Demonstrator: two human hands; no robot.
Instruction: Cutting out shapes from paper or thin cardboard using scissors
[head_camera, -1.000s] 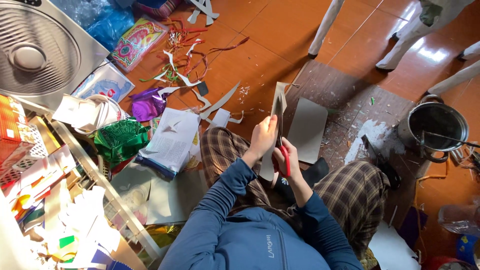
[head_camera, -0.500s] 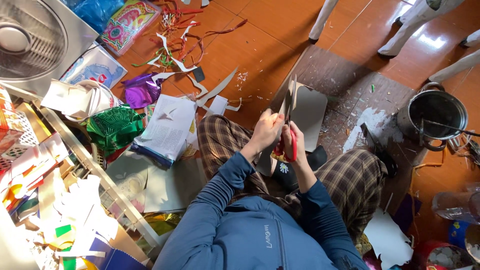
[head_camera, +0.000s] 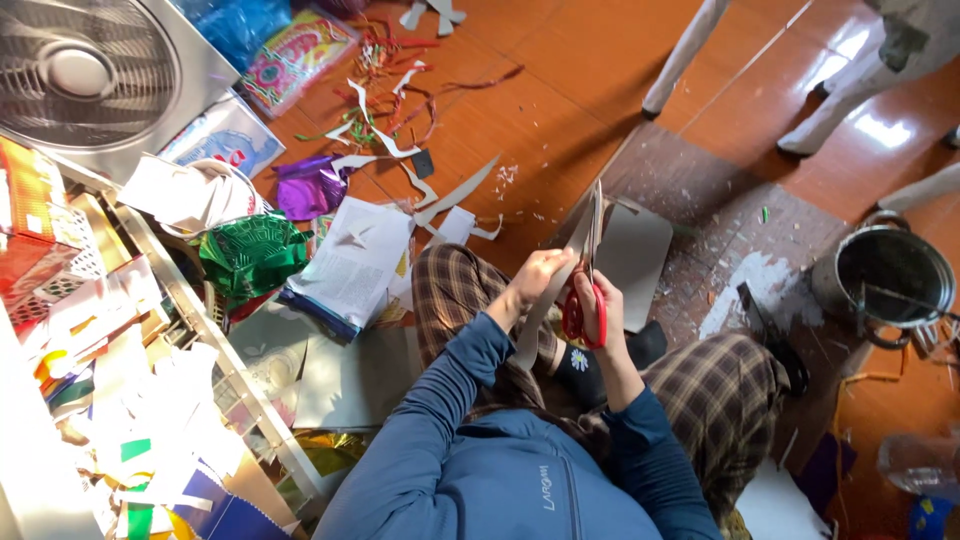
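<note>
Bright daylight — glare blown out lower left, sun patch upper right; soft shadows, wide-angle edge stretch.

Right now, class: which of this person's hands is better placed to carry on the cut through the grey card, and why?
Probably the right hand: its fingers are through the red handles of the scissors, blades pointing up along the grey card. The left hand grips the card's edge, steadying it.
</note>
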